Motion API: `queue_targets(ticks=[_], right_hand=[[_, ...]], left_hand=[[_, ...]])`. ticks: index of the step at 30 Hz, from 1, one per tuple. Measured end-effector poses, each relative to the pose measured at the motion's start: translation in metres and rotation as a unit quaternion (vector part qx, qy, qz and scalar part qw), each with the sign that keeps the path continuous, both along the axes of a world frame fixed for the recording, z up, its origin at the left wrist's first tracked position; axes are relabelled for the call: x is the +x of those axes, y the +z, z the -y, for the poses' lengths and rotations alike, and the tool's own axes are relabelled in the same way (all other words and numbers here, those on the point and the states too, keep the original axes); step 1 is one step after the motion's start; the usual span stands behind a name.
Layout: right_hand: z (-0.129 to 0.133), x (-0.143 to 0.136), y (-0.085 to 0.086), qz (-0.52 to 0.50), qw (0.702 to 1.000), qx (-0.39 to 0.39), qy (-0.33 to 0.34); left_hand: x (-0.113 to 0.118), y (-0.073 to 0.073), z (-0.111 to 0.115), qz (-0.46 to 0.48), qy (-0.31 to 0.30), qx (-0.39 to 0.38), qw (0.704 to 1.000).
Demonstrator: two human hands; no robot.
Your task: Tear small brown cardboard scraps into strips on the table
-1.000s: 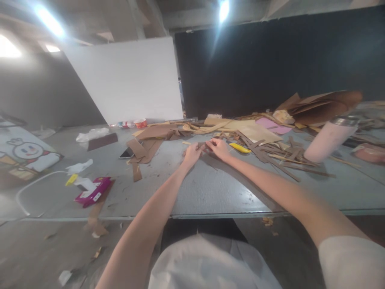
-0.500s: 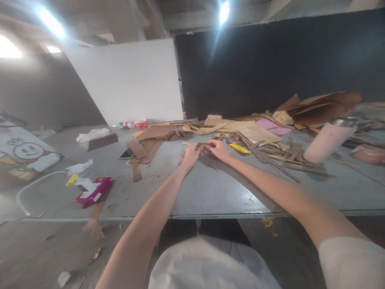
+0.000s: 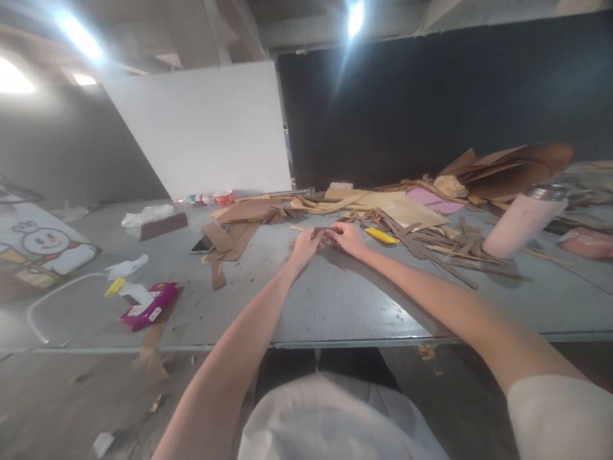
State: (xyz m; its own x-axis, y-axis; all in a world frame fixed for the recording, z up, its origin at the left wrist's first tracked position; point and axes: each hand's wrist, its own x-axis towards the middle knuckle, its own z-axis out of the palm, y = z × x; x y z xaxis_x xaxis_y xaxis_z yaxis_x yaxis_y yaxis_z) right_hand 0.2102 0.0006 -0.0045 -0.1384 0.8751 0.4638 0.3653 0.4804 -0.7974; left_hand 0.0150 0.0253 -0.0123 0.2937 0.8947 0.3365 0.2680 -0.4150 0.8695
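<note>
My left hand point(image 3: 306, 243) and my right hand point(image 3: 348, 237) meet above the grey table point(image 3: 330, 306), fingertips pinched close together. Between them is a small brown strip point(image 3: 324, 230), mostly hidden by the fingers; its material is too blurred to tell. Just right of my right hand lies a slim yellow object point(image 3: 382, 236). Beyond it spreads a heap of narrow brown strips point(image 3: 454, 248). A short tan strip point(image 3: 297, 228) rests behind my left hand.
On the left are a phone point(image 3: 202, 245) under brown sheet pieces point(image 3: 239, 237), a magenta tissue pack point(image 3: 151, 306) and a printed bag point(image 3: 48, 246). A pink bottle point(image 3: 522, 223) stands on the right. Tan sheets point(image 3: 407, 209) lie along the back, near a large brown roll point(image 3: 522, 169).
Both hands stay almost in the same place, still pinching the brown strip. Only a very slight shift of the view shows.
</note>
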Motion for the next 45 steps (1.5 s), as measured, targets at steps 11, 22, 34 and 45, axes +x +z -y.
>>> queue_targets(ticks=[11,22,34,45], right_hand=[[0.006,-0.005,0.005,0.008,0.999,-0.033,-0.007],[0.004,-0.006,0.004,0.047,0.998,-0.032,0.007],[0.0,-0.007,0.0,0.054,0.998,-0.01,-0.037],[-0.002,-0.004,-0.004,0.087,0.994,0.01,-0.062]], left_hand=[[-0.001,0.007,0.003,-0.075,0.063,0.021,0.995],[0.001,0.002,-0.001,-0.056,0.079,0.014,0.995],[0.0,-0.005,-0.002,0.017,0.067,-0.026,0.997],[-0.002,-0.004,0.005,-0.012,0.071,-0.022,0.997]])
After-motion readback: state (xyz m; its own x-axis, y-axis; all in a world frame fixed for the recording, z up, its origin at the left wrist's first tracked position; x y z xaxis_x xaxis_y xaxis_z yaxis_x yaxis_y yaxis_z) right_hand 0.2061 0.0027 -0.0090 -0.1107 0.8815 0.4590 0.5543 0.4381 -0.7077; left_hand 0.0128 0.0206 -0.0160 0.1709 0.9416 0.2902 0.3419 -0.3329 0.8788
